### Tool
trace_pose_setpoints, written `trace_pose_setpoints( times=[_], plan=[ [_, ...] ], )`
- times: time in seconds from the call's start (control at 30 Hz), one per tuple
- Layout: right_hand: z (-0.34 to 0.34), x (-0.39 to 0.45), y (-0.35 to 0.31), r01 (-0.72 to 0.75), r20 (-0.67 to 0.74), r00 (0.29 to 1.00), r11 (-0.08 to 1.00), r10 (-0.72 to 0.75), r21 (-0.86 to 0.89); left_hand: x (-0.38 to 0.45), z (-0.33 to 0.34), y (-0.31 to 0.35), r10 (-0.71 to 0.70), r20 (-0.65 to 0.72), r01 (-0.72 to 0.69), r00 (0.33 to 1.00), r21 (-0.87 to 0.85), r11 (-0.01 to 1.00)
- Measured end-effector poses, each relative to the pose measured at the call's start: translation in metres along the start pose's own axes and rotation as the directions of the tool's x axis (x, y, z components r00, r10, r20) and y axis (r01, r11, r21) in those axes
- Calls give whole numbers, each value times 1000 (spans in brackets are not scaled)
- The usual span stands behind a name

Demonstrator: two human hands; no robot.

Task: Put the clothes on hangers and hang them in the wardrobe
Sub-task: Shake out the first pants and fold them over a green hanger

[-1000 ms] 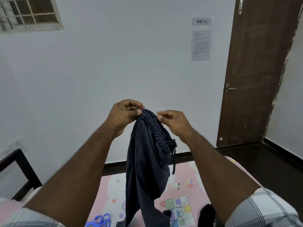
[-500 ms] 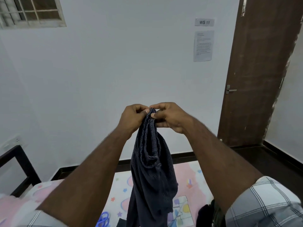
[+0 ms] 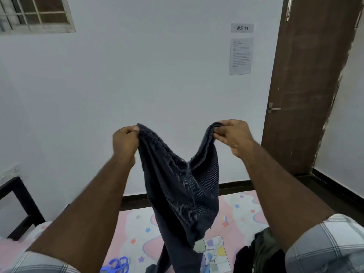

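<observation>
Holding up a pair of dark pinstriped trousers (image 3: 183, 186) by the elastic waistband, I've got my left hand (image 3: 125, 141) pinching one end and my right hand (image 3: 233, 135) pinching the other, fingers curled tight on the fabric. Both hands are well apart, and the waistband sags in a deep dip between them. The legs hang straight down over the bed, the lower part dropping out of view at the near edge. Under them lies a pink bedsheet (image 3: 242, 211) printed with stars. Blue hangers (image 3: 118, 264) rest on it near left, and a heap of dark clothes (image 3: 260, 251) sits near right. Far right stands a brown door (image 3: 307, 85), with a "WS 11" sign (image 3: 242, 27) on the white wall beside it.
</observation>
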State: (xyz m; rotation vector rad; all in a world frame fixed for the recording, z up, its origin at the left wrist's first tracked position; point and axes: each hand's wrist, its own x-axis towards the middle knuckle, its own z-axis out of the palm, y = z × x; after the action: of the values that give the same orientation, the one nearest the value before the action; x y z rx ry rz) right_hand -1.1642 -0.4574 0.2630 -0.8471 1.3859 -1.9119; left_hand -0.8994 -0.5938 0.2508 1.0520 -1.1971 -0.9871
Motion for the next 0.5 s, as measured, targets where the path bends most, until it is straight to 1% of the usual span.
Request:
trace_pose_setpoints(
  times=[0.03, 0.07, 0.1, 0.13, 0.17, 0.2, 0.33, 0.43, 0.5],
  plan=[
    [-10, 6, 1, 29, -67, 997, 993, -36, -113, 6, -8, -4, -30, -47, 29, 998, -8, 1000],
    [-19, 11, 1, 47, -125, 989, 959, -84, -279, 9, -15, -8, -47, -85, 47, 995, -8, 999],
    [-27, 15, 0, 58, -157, 977, 884, -146, -463, 10, -20, -11, -57, -110, 58, 992, 1, 998],
    [-33, 16, -1, 66, -161, 966, 795, -203, -603, 9, -23, -12, -56, -125, 57, 991, 8, 998],
    [-37, 17, -3, 79, -153, 958, 734, -243, -674, 6, -25, -12, -58, -125, 58, 990, 3, 998],
    [-39, 18, -6, 100, -136, 954, 712, -266, -695, 6, -26, -12, -66, -112, 66, 991, -7, 998],
    [-39, 21, -13, 150, -120, 938, 696, -324, -702, 12, -30, -12, -103, -53, 102, 993, -11, 995],
    [-41, 23, -12, 165, -107, 932, 670, -345, -724, 22, -34, -21, -97, -14, 97, 995, 30, 995],
    [-40, 25, -18, 203, -98, 915, 657, -391, -726, 23, -35, -17, -63, -4, 63, 998, 34, 997]
  ],
)
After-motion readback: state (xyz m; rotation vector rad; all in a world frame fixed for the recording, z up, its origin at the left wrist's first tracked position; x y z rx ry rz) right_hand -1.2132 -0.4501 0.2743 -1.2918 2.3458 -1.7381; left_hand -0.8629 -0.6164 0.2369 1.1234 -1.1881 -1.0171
